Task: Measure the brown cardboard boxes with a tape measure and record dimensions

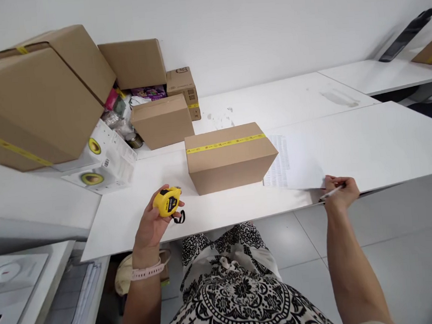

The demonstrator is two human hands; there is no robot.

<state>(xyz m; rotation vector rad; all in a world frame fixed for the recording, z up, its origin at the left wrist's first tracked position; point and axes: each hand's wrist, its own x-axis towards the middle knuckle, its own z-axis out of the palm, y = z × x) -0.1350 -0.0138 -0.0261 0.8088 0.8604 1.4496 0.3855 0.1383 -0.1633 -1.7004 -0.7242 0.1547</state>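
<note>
My left hand [151, 222] is closed around a yellow and black tape measure [167, 202], held over the left front of the white table [371, 144]. A black wrist strap hangs from the tape measure. Right of it lies a closed brown cardboard box [234, 160] with yellow tape along its top. The box rests partly on a printed sheet of paper [294, 158]. At the table's front edge, my right hand [341, 191] is closed on a slim white pen [332, 191], by the paper's lower right corner. The pen's far end is hidden in the fingers.
Large cartons [28, 102] are stacked at the left over white boxes with avocado pictures [104, 166]. Behind stand smaller brown boxes [164, 121] and bagged items. A black upright object [408, 34] leans at the far right. An open drawer or shelf [73, 303] lies at lower left.
</note>
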